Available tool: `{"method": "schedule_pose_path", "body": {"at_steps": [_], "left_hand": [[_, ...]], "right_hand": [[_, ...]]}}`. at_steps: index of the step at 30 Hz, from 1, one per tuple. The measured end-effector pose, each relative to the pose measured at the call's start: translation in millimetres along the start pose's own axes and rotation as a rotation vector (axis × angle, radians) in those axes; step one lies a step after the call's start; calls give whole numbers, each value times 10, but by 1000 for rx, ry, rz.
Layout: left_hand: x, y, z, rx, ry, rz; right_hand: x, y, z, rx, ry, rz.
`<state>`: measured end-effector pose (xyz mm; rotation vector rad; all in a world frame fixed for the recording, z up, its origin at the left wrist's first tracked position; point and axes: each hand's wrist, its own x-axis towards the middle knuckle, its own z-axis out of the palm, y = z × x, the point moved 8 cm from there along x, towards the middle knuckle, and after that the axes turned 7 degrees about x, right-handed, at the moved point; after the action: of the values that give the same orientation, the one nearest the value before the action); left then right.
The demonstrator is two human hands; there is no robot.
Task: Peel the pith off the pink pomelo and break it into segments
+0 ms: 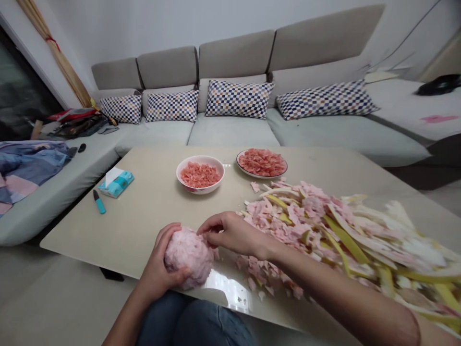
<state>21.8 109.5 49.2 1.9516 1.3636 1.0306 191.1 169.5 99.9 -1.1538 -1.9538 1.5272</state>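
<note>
A round pomelo (189, 257), stripped of its rind and covered in pale pink pith, rests at the table's near edge. My left hand (163, 259) is wrapped round its left side, thumb across the front. The fingers of my right hand (221, 230) are pinched against its upper right side, on a bit of pith; the fingertips are partly hidden. A loose flap of pink pith (215, 253) shows at the fruit's right side, below that hand. Under and beyond my right forearm lies a big heap of peel (313, 221), with yellow-green rind strips and torn pink pith.
Red pomelo pulp fills a white bowl (200, 189) and a dark-rimmed plate (248, 174) further back on the table (151, 211). At the left are a blue tissue pack (120, 184) and a small knife (99, 203) with a turquoise handle. A sofa (230, 129) stands behind the table.
</note>
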Motion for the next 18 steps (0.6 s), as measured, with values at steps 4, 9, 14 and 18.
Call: {"method": "schedule_pose_path", "body": {"at_steps": [4,9,14,18], "left_hand": [[-1,3,0,2,-2,-3],[-11,-6,-8,0,7,2],[-18,-8,-12,0,15,5],[-22,-14,-14,2,24,14]], "right_hand": [[7,-128,-13,-199,64,-35],[-3,-282,57,-324,43,-83],[19,-335,112,-452,41,-109],[83,-354,206,-647,27,-149]]}}
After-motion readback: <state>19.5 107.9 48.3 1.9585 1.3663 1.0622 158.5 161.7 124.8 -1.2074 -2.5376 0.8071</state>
